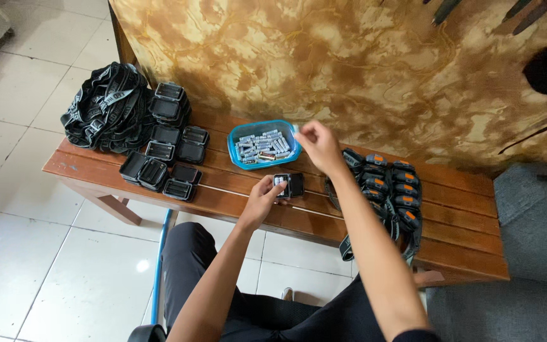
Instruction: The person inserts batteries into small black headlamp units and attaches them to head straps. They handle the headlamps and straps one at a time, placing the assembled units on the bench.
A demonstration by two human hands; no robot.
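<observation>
On the wooden desk (96, 171), a heap of black head straps (104, 109) lies far left, with open black battery cases (166, 158) beside it. The left hand (264, 196) grips an open battery case (289, 185) (cells inside), near a blue tub of batteries (262, 144). The right hand (318, 144) is pinched at the tub's rim; whether it grasps a cell I cannot tell. Orange-buttoned headlamps (387, 187) lie rightmost.

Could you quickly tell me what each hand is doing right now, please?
Left hand: closed on a small black battery case, held open over the bench.
Right hand: fingers pinched beside the blue tub of batteries; whether it holds one cannot be told.
</observation>
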